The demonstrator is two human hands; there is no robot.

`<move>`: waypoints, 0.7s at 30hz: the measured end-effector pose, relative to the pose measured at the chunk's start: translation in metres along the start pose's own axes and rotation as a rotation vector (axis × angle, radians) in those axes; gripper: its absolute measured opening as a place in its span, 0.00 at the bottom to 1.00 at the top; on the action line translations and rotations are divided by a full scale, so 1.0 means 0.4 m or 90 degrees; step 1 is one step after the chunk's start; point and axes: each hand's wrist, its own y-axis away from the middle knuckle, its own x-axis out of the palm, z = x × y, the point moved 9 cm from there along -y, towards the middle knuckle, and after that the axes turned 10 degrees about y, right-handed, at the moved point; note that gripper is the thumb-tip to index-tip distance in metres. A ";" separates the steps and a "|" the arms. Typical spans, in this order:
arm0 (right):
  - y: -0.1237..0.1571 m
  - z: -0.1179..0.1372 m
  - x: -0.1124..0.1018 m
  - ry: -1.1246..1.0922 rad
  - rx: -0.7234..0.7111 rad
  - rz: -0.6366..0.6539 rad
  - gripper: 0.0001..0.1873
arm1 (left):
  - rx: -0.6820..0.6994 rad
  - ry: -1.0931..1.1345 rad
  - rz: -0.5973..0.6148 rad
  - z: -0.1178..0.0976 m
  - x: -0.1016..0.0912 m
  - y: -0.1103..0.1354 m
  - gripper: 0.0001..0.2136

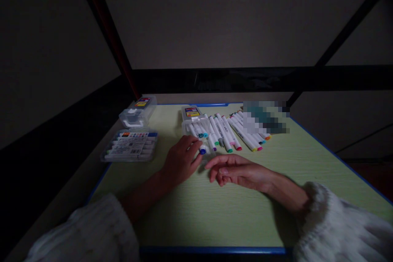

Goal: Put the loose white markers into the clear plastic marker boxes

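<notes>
Resting hands [181,159] by marker row [233,133], marker cases [130,145] left

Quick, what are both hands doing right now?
Left hand: fingertips on a blue-capped marker; grip unclear.
Right hand: open, holding nothing.

Single head cam, looks fwd and down from close over green table [190,213]; far wall above.
</notes>
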 end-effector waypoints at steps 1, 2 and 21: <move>0.000 0.000 0.000 0.002 0.000 0.001 0.15 | -0.001 -0.003 0.001 0.001 0.000 0.000 0.09; 0.000 0.000 0.000 0.004 0.000 0.001 0.15 | -0.003 -0.006 0.003 0.002 0.001 0.000 0.09; -0.001 0.007 -0.003 0.061 -0.018 -0.013 0.16 | -0.012 -0.055 0.031 0.008 0.006 -0.001 0.11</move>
